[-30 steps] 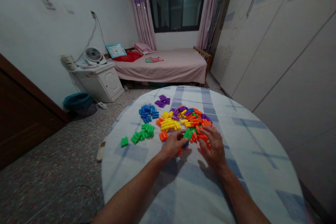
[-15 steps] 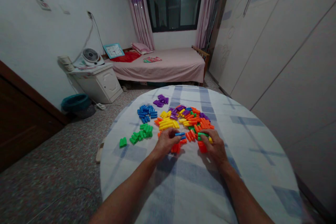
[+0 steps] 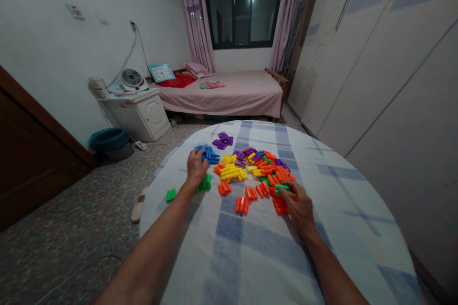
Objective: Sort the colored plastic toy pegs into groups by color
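Observation:
Small plastic tube pieces lie sorted by colour on a round table (image 3: 250,257) with a blue-and-white checked cloth. My left hand (image 3: 196,167) reaches to the blue pile (image 3: 210,155), fingers curled on a blue piece at its edge. My right hand (image 3: 299,205) rests at the near side of the mixed pile (image 3: 266,166) and pinches a green piece (image 3: 282,187). Between them lie the yellow pile (image 3: 232,171), the green pile (image 3: 205,183), the purple pile (image 3: 222,141) and small orange groups (image 3: 242,205).
Two green pieces (image 3: 170,194) sit apart near the table's left edge. Beyond the table stand a pink bed (image 3: 236,93), a white nightstand (image 3: 138,114) with a fan, and a teal basin (image 3: 106,137). White wardrobe doors (image 3: 386,66) line the right. A slipper (image 3: 138,209) lies on the floor.
My left hand has carried a blue piece from the near middle up and left to the blue pile. My right hand has picked a green piece from the mixed pile.

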`<action>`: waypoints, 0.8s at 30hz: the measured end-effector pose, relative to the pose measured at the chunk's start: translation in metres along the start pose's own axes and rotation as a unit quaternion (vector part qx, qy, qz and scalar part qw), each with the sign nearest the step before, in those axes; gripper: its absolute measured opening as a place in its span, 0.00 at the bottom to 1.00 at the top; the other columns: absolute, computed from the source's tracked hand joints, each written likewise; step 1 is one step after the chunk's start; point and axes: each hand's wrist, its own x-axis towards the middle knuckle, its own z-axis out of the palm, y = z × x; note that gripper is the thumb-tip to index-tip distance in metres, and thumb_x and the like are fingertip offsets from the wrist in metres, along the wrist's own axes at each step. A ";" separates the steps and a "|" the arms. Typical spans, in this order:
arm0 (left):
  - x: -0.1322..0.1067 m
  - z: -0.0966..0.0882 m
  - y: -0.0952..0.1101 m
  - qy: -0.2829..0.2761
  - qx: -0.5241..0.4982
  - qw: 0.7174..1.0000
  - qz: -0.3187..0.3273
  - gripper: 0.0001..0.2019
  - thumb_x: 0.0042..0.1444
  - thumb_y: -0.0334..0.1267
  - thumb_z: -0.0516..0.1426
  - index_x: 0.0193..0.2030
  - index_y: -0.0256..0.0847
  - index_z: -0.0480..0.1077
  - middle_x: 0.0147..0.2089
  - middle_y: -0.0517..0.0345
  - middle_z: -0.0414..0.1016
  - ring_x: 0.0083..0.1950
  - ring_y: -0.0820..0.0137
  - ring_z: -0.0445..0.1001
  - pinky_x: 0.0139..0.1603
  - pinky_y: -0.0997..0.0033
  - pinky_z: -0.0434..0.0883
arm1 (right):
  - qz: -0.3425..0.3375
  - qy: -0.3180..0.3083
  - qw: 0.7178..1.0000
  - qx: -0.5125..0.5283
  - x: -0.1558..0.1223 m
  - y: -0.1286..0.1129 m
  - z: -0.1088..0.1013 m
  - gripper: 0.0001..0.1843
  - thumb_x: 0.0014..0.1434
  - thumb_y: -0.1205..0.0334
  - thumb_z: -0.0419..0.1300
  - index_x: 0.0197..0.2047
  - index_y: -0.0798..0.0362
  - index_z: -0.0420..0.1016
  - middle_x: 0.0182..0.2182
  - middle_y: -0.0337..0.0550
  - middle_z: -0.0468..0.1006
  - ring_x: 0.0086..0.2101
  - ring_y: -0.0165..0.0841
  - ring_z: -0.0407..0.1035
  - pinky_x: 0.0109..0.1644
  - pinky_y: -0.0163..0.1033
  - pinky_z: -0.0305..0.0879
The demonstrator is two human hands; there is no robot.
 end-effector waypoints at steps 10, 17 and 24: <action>-0.105 0.031 0.101 -0.244 -0.281 0.924 0.087 0.11 0.54 0.38 0.55 0.43 0.40 0.73 0.38 0.56 0.76 0.36 0.72 0.73 0.39 0.72 0.71 | 0.003 -0.027 0.999 0.038 -0.003 -0.020 -0.004 0.14 0.59 0.53 0.51 0.39 0.51 0.73 0.38 0.45 0.74 0.41 0.36 0.69 0.47 0.43 0.65; -0.131 0.046 0.118 -0.358 -0.427 0.825 -0.098 0.14 0.49 0.45 0.58 0.36 0.35 0.71 0.25 0.62 0.70 0.23 0.77 0.67 0.25 0.76 0.65 | -0.086 -0.101 0.990 0.049 -0.010 -0.024 -0.002 0.12 0.58 0.53 0.54 0.40 0.48 0.74 0.40 0.45 0.76 0.43 0.38 0.69 0.47 0.45 0.66; -0.090 -0.008 0.060 -0.132 -0.182 0.974 -0.001 0.10 0.52 0.43 0.55 0.35 0.39 0.69 0.33 0.57 0.71 0.34 0.70 0.69 0.37 0.69 0.67 | 0.001 0.021 1.000 -0.016 -0.002 -0.007 -0.005 0.16 0.59 0.53 0.50 0.42 0.51 0.73 0.40 0.47 0.75 0.44 0.39 0.66 0.50 0.48 0.62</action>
